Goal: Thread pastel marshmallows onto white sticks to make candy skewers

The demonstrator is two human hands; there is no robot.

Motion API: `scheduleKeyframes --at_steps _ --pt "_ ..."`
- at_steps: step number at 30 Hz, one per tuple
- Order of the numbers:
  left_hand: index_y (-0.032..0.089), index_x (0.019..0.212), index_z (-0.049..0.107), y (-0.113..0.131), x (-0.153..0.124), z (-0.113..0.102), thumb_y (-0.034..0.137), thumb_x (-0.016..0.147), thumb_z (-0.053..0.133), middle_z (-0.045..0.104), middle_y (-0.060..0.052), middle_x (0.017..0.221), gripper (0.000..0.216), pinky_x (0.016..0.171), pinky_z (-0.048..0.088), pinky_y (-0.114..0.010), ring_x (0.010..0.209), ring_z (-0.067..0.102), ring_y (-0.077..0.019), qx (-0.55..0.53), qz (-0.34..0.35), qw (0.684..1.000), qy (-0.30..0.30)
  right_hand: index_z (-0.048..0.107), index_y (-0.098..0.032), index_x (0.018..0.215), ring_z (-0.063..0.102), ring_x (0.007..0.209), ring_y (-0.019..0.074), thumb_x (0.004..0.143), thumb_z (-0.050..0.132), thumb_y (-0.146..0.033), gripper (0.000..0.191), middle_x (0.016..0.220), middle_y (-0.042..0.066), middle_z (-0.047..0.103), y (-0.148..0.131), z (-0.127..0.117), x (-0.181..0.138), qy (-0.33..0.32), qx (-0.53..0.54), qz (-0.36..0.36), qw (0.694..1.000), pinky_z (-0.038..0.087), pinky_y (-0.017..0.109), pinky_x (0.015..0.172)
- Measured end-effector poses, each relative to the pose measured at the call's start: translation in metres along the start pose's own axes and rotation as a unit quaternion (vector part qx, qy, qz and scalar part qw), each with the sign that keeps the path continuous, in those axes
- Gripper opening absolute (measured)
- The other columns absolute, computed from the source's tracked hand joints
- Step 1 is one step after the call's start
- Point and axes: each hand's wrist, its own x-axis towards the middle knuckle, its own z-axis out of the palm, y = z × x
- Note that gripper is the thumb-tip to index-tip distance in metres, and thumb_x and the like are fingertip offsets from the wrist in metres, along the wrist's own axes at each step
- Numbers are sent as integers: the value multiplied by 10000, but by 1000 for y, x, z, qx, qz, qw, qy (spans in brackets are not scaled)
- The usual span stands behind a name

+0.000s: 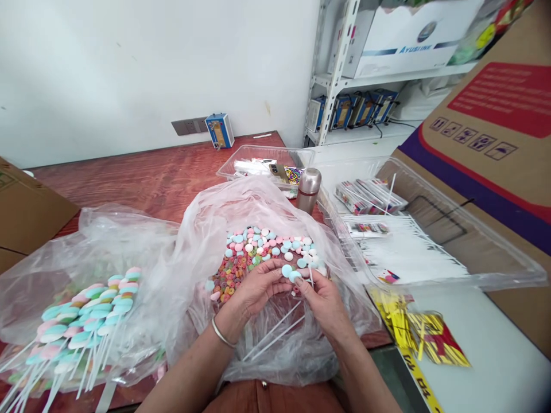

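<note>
My left hand (pixel 255 289) and my right hand (pixel 321 298) meet over an open clear plastic bag (pixel 275 201) full of pastel round candies (pixel 269 246) and small coloured ring candies (pixel 230 275). My left fingers pinch a pale blue round candy (pixel 287 270). My right fingers are closed on another pale candy (pixel 295 276) and on thin white sticks (pixel 275 332) that run down toward me over the bag. A silver bangle (pixel 221 334) circles my left wrist.
A second clear bag at the left holds finished candy sticks (pixel 86 321). A steel flask (pixel 309 190) stands behind the bag. Clear trays (pixel 508 258) at the right hold white sticks and packets. Yellow wrappers (pixel 419 332) lie at the right front. Cardboard boxes flank both sides.
</note>
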Motion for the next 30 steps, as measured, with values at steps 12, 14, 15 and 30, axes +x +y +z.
scheduleKeyframes --at_steps 12,14,15,30 --pt "141 1002 733 0 -9 3 286 732 818 715 -61 938 318 734 573 -257 750 661 -124 36 24 999 16 618 -213 940 621 859 185 893 593 -366 162 900 8 687 -1 3 -7 21 44 5 999 490 309 832" --pt "162 1065 712 -1 -8 2 290 740 813 710 -68 999 363 730 576 -265 787 667 -138 25 20 999 5 626 -214 956 620 874 186 906 575 -363 165 927 14 692 -4 2 -9 1 49 -1 999 486 309 838" --pt "168 1084 706 -1 -9 3 295 747 807 707 -74 1035 375 732 576 -268 813 668 -147 26 17 1000 -4 634 -215 962 620 887 187 911 571 -361 167 942 17 696 -6 2 -9 -6 45 -5 999 481 310 850" --pt "145 1092 704 -7 -14 13 324 701 828 745 -70 970 447 831 517 -303 884 681 -190 160 83 983 -20 598 -224 931 628 807 185 892 569 -351 136 869 4 681 0 6 -8 60 -95 -5 994 478 283 765"
